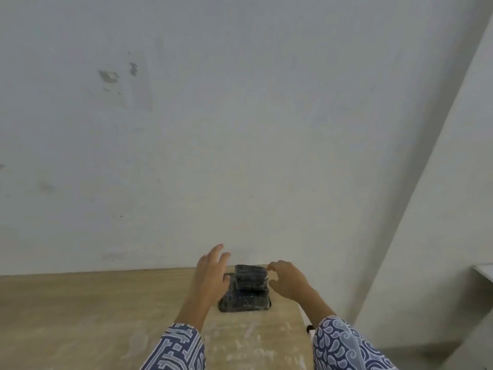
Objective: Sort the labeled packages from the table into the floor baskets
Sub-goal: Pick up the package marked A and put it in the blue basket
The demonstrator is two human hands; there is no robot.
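Packages: we see 2 dark ones stacked, the small package [250, 276] on the big package [245, 301], at the worktop's [93, 303] far right. Our left hand [212, 273] and right hand [286, 279] flank the top one, fingers spread wide, holding nothing.

You have one view only, from the camera on your head. It faces forward at the wall [240, 116], which fills most of the frame. The bench [80, 316] lies low in the frame below the wall, close beneath you, its far edge meeting the wall.
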